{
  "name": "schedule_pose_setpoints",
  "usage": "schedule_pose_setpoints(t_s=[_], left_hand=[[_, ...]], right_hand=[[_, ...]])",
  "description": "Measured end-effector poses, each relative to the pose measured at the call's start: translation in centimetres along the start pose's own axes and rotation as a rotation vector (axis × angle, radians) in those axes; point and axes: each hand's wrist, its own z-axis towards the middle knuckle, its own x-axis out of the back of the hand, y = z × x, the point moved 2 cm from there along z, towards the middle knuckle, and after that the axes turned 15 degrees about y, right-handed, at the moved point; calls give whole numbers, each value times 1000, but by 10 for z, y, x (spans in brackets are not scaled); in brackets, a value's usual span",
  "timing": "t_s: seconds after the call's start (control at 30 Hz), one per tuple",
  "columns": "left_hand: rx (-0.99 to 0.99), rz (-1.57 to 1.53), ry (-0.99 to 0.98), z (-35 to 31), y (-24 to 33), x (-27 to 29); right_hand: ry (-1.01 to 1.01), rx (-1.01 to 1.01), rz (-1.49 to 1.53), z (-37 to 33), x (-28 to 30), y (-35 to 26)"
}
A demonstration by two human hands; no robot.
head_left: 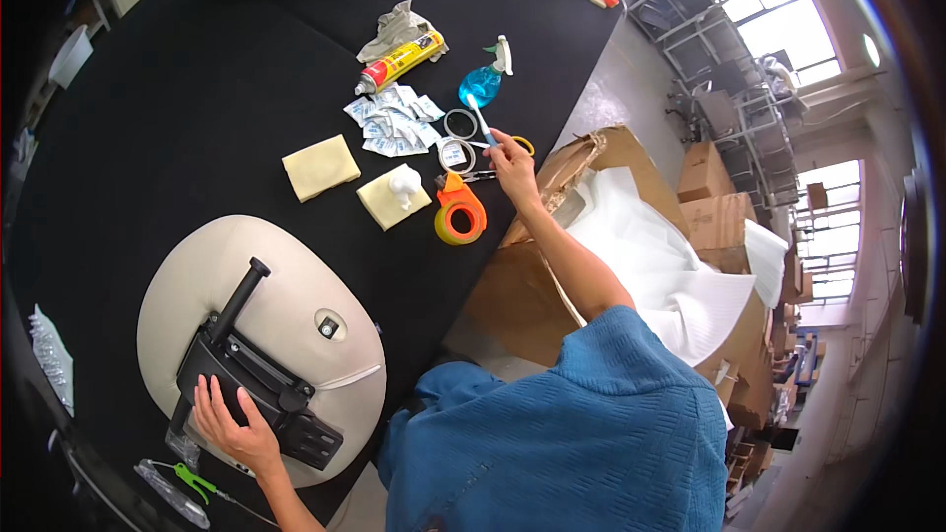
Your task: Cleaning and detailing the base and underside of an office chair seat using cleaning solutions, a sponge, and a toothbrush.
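My left hand [236, 426] lies flat with its fingers spread on a black metal bracket [246, 365]. That bracket, with a bar sticking up, sits on a cream oval padded seat [296, 281] lying on the black-covered table. My right hand [512, 169] reaches across the small supplies and grips a slim stick-like tool [480, 118], pale at the tip and blue along the handle; its kind is hard to make out. Close to that hand are a blue spray bottle [480, 85], tape rolls [456, 154], an orange tape dispenser [469, 199] and pliers [479, 176].
White sachets [394, 123], a yellow-and-red spray can [402, 61], a grey cloth [399, 28] and two cream sponges [321, 167], one topped with white foam [404, 181], are on the table. An open carton [611, 148] with white foam sheets [641, 266] stands at my right. A green air gun [194, 482] lies near left.
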Motion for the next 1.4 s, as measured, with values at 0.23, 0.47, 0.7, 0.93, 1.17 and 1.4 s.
schedule_pose_setpoints(t_s=[0.23, 0.47, 0.7, 0.93, 1.17, 1.4], left_hand=[[-2, 67, -7, -2, 7, 2], [45, 39, 24, 10, 22, -3], [118, 6, 74, 1, 14, 3], [165, -105, 100, 2, 10, 6], [200, -283, 90, 2, -3, 13], [201, -397, 87, -3, -11, 11]], right_hand=[[-198, 604, -228, 7, -65, -18], [-649, 987, -379, -25, -224, -33], [-483, 1045, -561, -45, -273, -45], [-572, 672, -8, -119, -363, -129], [-1271, 995, -98, -297, -509, -251], [-1495, 1320, -331, -484, -567, -281]])
